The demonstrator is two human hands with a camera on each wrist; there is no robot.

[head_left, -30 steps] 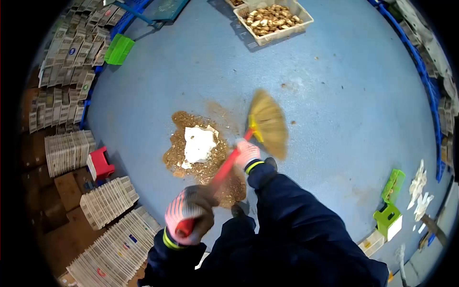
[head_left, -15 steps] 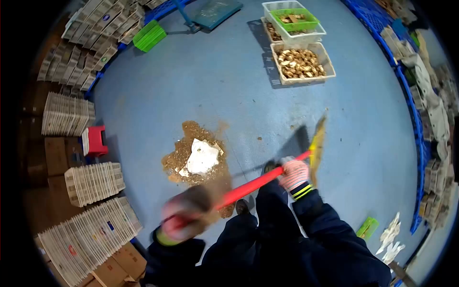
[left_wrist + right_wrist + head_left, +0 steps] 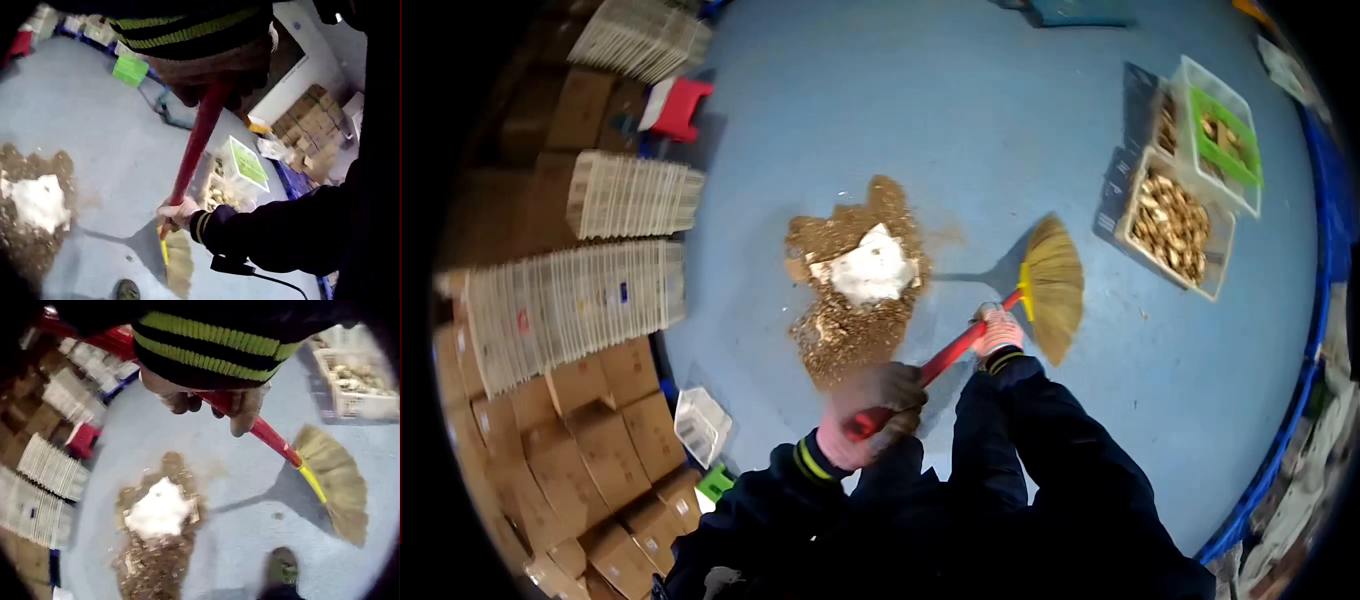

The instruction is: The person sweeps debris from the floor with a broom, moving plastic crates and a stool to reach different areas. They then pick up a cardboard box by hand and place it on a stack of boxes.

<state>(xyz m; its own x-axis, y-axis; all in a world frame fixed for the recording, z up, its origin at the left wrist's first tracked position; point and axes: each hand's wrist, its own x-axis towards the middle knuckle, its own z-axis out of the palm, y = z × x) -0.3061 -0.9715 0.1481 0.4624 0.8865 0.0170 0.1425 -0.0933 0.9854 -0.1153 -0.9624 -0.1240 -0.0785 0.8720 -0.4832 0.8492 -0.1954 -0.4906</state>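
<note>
Both gloved hands grip the red handle of a broom (image 3: pixel 1055 290) with a yellow collar and fan-shaped tan bristles. My left hand (image 3: pixel 870 415) holds the top end of the handle, close to my body. Lower down, just above the collar, my right hand (image 3: pixel 998 330) wraps the handle; its fingers (image 3: pixel 244 412) curl round it in the right wrist view. The bristle head stands right of a heap of brown debris (image 3: pixel 850 335), apart from it. On the heap lies a crumpled white piece (image 3: pixel 870 268).
At the right stand crates of brown-and-white pieces (image 3: pixel 1170 225), with a green basket (image 3: pixel 1225 140) in the rear one. Stacked white crates (image 3: pixel 570 305), cardboard boxes (image 3: pixel 605 450) and a red-and-white stool (image 3: pixel 675 108) line the left. A shoe (image 3: pixel 282 569) is near the broom.
The head view has turned, so the crates appear farther right and the boxes come into view at left. The broom head has swung from edge-on to showing its broad fan. Both hands keep the handle.
</note>
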